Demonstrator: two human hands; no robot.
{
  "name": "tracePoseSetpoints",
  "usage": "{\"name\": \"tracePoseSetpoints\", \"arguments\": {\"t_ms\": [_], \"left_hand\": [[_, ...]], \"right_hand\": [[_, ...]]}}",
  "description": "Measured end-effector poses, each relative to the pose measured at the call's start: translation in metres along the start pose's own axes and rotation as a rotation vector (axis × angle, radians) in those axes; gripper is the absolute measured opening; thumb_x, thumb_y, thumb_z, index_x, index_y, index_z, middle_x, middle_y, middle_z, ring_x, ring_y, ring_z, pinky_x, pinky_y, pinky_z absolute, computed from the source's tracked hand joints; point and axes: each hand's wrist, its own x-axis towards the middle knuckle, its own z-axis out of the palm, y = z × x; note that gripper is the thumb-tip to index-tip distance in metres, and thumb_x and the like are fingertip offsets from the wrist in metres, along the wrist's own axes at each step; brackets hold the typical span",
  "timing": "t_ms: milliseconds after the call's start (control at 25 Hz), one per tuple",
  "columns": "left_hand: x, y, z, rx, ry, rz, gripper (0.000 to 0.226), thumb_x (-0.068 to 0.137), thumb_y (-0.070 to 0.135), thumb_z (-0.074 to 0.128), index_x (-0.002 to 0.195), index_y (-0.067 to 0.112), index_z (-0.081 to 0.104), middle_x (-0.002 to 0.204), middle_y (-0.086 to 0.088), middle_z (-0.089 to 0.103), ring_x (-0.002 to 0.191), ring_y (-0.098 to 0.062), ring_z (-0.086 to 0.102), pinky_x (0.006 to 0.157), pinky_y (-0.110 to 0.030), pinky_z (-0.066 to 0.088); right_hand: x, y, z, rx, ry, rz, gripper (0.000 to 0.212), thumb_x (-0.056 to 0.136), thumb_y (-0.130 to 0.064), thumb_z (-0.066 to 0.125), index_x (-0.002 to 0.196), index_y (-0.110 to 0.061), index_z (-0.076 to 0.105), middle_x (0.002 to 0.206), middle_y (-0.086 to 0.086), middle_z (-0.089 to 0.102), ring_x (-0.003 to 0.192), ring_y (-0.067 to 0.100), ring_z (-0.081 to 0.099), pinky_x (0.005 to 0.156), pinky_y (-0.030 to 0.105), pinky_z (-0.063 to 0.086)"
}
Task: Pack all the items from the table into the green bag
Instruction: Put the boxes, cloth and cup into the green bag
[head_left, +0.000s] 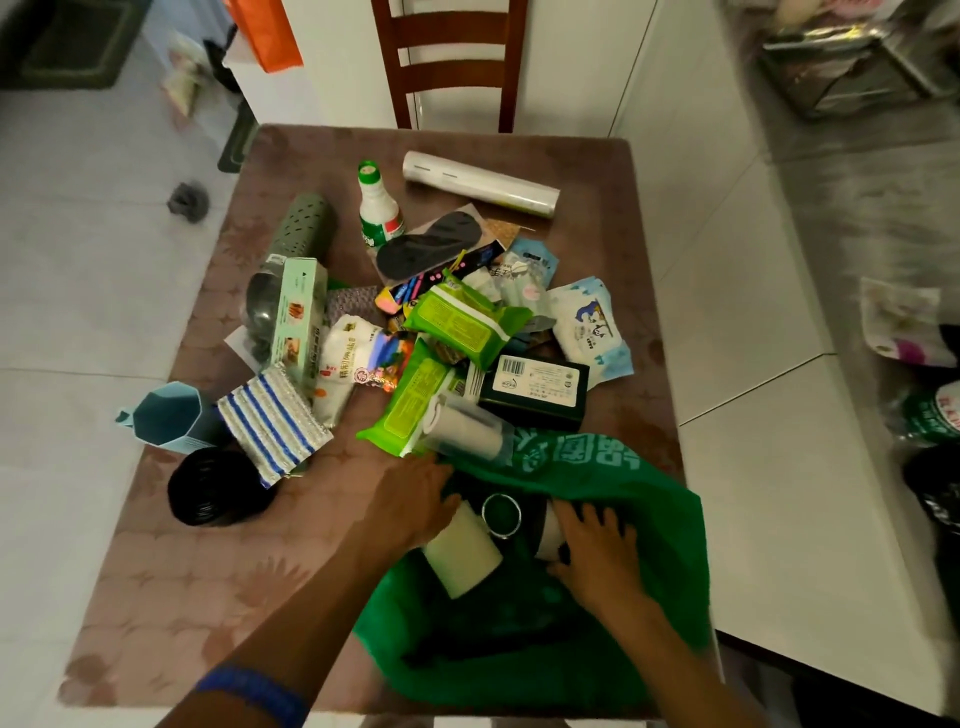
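Note:
The green bag (670, 561) lies open at the table's near right corner. Inside it I see a white roll (462, 556), a metal ring (501, 514) and a dark object with a white part (550, 530). My left hand (410, 504) rests at the bag's left rim, fingers against the white roll. My right hand (597, 556) is inside the bag, laid over the dark object. A heap of items fills the table's middle: green wipe packs (467, 322), a black box (535, 389), a clear cylinder (467, 431), a striped cloth (272, 426), a white bottle (379, 208).
The brown table (208, 571) carries a black roll (218, 488), a blue carton (169, 413), a green perforated tube (306, 223) and a film roll (480, 184). A wooden chair (449, 57) stands at the far side. A white counter (810, 545) runs along the right.

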Motion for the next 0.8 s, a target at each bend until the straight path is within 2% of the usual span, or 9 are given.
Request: {"name": "tracePoseSetpoints", "arguments": {"t_ms": [120, 200, 240, 320, 480, 520, 600, 680, 800], "left_hand": [[-0.012, 0.002, -0.010, -0.120, 0.319, 0.140, 0.031, 0.076, 0.018, 0.069, 0.104, 0.007, 0.068, 0.101, -0.012, 0.069, 0.087, -0.031, 0.065, 0.080, -0.029, 0.041], [-0.023, 0.005, -0.016, -0.198, 0.398, 0.165, 0.032, 0.073, 0.010, 0.067, 0.105, 0.005, 0.068, 0.097, -0.012, 0.069, 0.080, -0.030, 0.066, 0.074, -0.027, 0.040], [-0.025, 0.004, -0.017, -0.242, 0.401, 0.165, 0.035, 0.073, 0.008, 0.064, 0.107, 0.005, 0.067, 0.099, -0.012, 0.069, 0.080, -0.031, 0.066, 0.072, -0.028, 0.044], [-0.031, 0.000, -0.015, -0.225, 0.387, 0.146, 0.042, 0.070, 0.008, 0.062, 0.111, 0.006, 0.067, 0.100, -0.012, 0.070, 0.081, -0.030, 0.067, 0.068, -0.029, 0.051], [-0.042, -0.008, -0.011, -0.248, 0.415, 0.121, 0.031, 0.073, 0.012, 0.064, 0.103, 0.009, 0.072, 0.086, -0.009, 0.074, 0.071, -0.024, 0.069, 0.070, -0.026, 0.046], [-0.044, -0.010, -0.012, -0.262, 0.400, 0.122, 0.026, 0.076, 0.015, 0.062, 0.099, 0.010, 0.073, 0.083, -0.008, 0.074, 0.068, -0.023, 0.068, 0.070, -0.024, 0.044], [-0.044, -0.015, -0.009, -0.304, 0.366, 0.115, 0.024, 0.079, 0.016, 0.056, 0.095, 0.012, 0.073, 0.083, -0.007, 0.073, 0.067, -0.023, 0.067, 0.068, -0.023, 0.043], [-0.045, -0.014, -0.005, -0.247, 0.240, 0.064, 0.027, 0.076, 0.010, 0.054, 0.097, 0.016, 0.071, 0.099, -0.007, 0.070, 0.079, -0.027, 0.066, 0.067, -0.033, 0.050], [-0.046, -0.011, 0.004, -0.134, 0.061, -0.021, 0.027, 0.081, 0.015, 0.047, 0.103, 0.013, 0.062, 0.122, -0.012, 0.058, 0.101, -0.036, 0.058, 0.074, -0.046, 0.050]], "right_hand": [[-0.015, -0.009, -0.007, 0.040, 0.326, -0.171, 0.072, 0.069, -0.064, 0.060, 0.131, -0.029, 0.052, 0.128, 0.000, 0.057, 0.115, 0.029, 0.052, 0.096, 0.050, 0.041], [-0.005, -0.032, -0.038, 0.391, 0.475, -0.307, 0.050, 0.079, -0.053, 0.061, 0.121, -0.025, 0.060, 0.117, -0.004, 0.062, 0.105, 0.022, 0.055, 0.086, 0.036, 0.045], [0.008, -0.045, -0.054, 0.528, 0.451, -0.338, 0.048, 0.084, -0.043, 0.063, 0.127, -0.023, 0.055, 0.121, -0.002, 0.060, 0.108, 0.021, 0.053, 0.086, 0.033, 0.043], [0.043, -0.076, -0.077, 0.513, 0.381, -0.344, 0.059, 0.084, -0.030, 0.064, 0.138, -0.020, 0.042, 0.134, 0.002, 0.052, 0.115, 0.026, 0.047, 0.091, 0.038, 0.041], [0.105, -0.101, -0.082, 0.235, 0.084, -0.349, 0.073, 0.074, -0.045, 0.061, 0.139, -0.030, 0.032, 0.145, 0.000, 0.042, 0.124, 0.034, 0.037, 0.100, 0.048, 0.031], [0.113, -0.096, -0.086, 0.292, -0.028, -0.350, 0.076, 0.072, -0.048, 0.058, 0.141, -0.033, 0.031, 0.147, 0.000, 0.040, 0.127, 0.034, 0.036, 0.104, 0.049, 0.029], [0.119, -0.089, -0.095, 0.670, -0.187, -0.299, 0.070, 0.072, -0.044, 0.052, 0.140, -0.035, 0.040, 0.146, 0.004, 0.044, 0.126, 0.029, 0.041, 0.106, 0.048, 0.033], [0.118, -0.092, -0.091, 0.813, -0.185, -0.260, 0.060, 0.079, -0.041, 0.054, 0.137, -0.029, 0.047, 0.142, 0.005, 0.049, 0.124, 0.025, 0.047, 0.104, 0.045, 0.038], [0.116, -0.099, -0.086, 0.306, -0.011, -0.306, 0.081, 0.073, -0.074, 0.051, 0.142, -0.034, 0.035, 0.149, -0.004, 0.041, 0.131, 0.032, 0.036, 0.107, 0.050, 0.028]]}}
